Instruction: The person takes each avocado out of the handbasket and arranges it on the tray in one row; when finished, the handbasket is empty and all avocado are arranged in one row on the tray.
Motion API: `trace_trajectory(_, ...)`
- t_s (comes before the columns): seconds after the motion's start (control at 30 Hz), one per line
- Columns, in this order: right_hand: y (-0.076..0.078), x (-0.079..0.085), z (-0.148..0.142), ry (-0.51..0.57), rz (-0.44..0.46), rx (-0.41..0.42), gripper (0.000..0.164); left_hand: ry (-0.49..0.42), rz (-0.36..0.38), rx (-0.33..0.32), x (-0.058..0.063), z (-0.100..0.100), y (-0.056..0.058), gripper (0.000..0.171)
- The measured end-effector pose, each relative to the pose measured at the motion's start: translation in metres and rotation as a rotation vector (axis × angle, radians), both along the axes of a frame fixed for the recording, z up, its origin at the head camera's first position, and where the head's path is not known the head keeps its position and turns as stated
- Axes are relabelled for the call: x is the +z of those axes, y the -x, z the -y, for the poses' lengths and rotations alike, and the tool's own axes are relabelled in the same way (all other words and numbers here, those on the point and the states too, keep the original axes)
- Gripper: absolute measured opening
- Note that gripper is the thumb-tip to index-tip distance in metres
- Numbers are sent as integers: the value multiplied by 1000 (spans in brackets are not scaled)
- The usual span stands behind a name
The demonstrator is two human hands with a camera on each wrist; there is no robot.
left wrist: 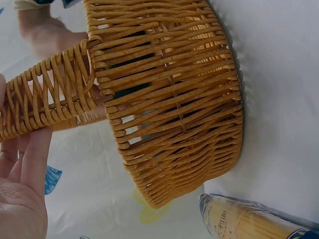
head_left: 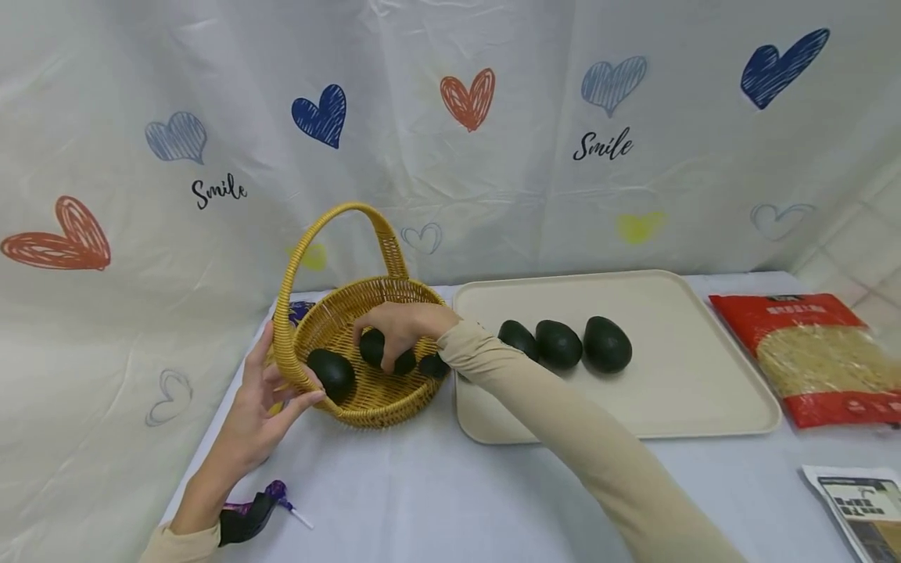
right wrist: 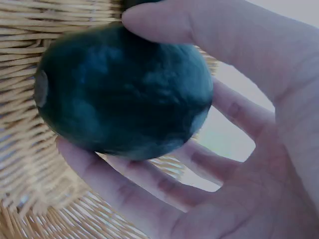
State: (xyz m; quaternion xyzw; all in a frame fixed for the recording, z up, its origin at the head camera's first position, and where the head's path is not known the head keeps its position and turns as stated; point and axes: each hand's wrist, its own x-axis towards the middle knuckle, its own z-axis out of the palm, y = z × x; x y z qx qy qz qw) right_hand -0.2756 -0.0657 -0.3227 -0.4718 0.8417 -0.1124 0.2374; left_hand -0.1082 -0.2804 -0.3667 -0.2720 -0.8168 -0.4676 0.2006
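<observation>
A yellow wicker basket with a tall arched handle stands at the left of the table. My left hand holds the handle near its base, thumb and fingers on opposite sides. Inside the basket, my right hand grips a dark green avocado, with the thumb on one side and fingers round the other. Another avocado lies at the basket's left side, and a further dark one shows at its right, partly hidden by the right forearm.
Right of the basket, a beige tray bears three avocados in a row. Beyond it lie a red pasta bag and a white packet. A purple-wrapped lollipop lies near my left wrist. A pasta package sits behind the basket.
</observation>
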Motion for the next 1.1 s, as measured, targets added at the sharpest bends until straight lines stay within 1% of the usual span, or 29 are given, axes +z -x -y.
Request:
trace_trajectory(0.1, -4, 11, -14, 95, -21, 46, 58, 2, -5, 15, -2, 2, -1, 129)
trace_trajectory(0.2, -10, 23, -37, 203, -41, 78, 58, -1, 3, 28, -5, 3, -2, 127)
trace_trajectory(0.3, -14, 31, -67, 342, -38, 84, 60, -19, -2, 4, -7, 5, -3, 126)
trace_trajectory(0.37, -16, 34, -90, 446, -9, 69, 60, -22, -12, -9, -8, 6, -4, 125)
trace_trajectory(0.47, -21, 37, -129, 586, 66, 3, 61, -25, -6, -25, -9, 7, -4, 125)
trace_trajectory(0.53, -25, 38, -157, 653, 119, -60, 63, -21, -8, -33, -9, 7, -2, 118)
trace_trajectory(0.6, -29, 39, -185, 692, 145, -128, 64, -25, -9, -49, -9, 7, -1, 109)
trace_trajectory(0.67, -33, 38, -212, 707, 146, -193, 65, -30, -24, -70, -9, 7, 1, 104)
trace_trajectory(0.83, -42, 28, -276, 690, 118, -365, 61, -54, -46, -116, -10, 6, 4, 102)
trace_trajectory(0.93, -47, 20, -312, 691, 110, -445, 61, -65, -56, -137, -10, 5, 4, 101)
trace_trajectory(1.03, -53, 14, -342, 717, 107, -516, 63, -70, -61, -143, -10, 4, 5, 101)
trace_trajectory(1.1, -57, 10, -360, 726, 84, -568, 66, -70, -64, -147, -9, 3, 5, 101)
